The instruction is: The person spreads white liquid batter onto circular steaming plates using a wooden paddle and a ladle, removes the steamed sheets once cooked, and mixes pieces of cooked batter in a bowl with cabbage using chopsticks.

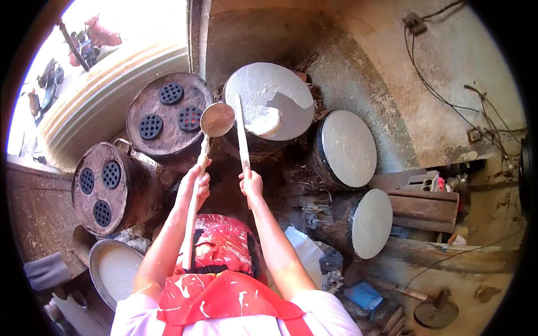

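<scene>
My left hand [194,182] is closed around the long pale handle of a ladle [217,120]. The ladle's round bowl hangs beside the left edge of a large round cooking surface [297,115]. A white, batter-like layer [255,81] covers much of that surface. Part of the layer is rumpled near the front, and a smooth grey patch shows on the right. In my right hand [251,183] is a long flat wooden stick [241,131], its far end over the layer's left side. Whether the stick touches the layer, I cannot tell.
To the left stand two drum stoves [141,106] [96,168] topped with round perforated briquettes, one glowing. Two more white-topped round drums [349,148] [372,224] are on the right. A basin of white liquid [115,271] sits at lower left. Cables [426,84] hang on the wall.
</scene>
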`<act>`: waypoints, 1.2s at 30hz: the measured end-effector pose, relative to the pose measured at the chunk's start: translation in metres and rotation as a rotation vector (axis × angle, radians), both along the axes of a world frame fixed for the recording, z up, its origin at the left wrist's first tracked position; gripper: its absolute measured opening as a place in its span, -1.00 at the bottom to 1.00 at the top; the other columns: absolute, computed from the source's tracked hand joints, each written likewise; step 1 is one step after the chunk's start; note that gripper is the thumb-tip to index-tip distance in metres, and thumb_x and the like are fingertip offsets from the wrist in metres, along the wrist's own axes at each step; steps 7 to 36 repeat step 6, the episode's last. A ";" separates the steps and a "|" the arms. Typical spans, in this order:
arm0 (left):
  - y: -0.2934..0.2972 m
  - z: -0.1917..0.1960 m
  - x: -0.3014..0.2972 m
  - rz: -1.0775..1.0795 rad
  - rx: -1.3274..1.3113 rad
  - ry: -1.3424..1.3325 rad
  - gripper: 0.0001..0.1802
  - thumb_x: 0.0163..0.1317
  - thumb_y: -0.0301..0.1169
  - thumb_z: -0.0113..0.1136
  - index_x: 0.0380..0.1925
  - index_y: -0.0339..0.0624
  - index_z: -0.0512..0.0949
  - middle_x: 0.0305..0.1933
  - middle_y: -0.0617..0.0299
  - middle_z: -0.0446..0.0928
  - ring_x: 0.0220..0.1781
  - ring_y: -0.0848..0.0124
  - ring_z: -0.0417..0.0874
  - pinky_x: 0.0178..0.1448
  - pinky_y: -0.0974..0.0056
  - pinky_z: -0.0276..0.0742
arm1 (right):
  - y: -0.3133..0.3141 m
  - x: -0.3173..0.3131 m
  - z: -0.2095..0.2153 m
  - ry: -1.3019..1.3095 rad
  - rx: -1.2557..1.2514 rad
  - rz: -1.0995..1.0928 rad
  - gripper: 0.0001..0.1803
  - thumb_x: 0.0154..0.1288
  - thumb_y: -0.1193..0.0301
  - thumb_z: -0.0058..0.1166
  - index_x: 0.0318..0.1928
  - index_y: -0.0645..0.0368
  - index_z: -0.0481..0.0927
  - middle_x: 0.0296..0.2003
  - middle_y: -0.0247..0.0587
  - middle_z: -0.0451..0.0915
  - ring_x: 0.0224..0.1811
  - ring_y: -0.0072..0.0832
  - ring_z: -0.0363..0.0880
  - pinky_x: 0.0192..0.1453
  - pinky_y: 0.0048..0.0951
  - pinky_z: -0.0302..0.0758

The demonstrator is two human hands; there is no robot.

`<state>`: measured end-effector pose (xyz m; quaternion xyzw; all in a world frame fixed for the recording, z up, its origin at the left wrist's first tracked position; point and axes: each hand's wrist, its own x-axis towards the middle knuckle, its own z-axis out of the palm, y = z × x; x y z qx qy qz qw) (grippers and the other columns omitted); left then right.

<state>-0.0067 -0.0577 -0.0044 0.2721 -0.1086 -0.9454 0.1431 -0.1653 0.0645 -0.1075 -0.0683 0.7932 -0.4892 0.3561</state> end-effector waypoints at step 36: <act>0.003 0.002 -0.001 0.071 -0.018 -0.019 -0.57 0.28 -0.15 -0.08 0.10 -0.05 0.28 -0.66 0.38 0.21 -0.83 0.60 0.15 -0.74 0.51 0.13 | 0.079 -0.047 -0.032 -0.208 0.044 -0.057 -0.48 0.31 -0.02 -0.18 -0.50 0.19 0.48 -0.84 -0.35 0.36 -0.91 -0.56 0.25 -0.87 -0.54 0.16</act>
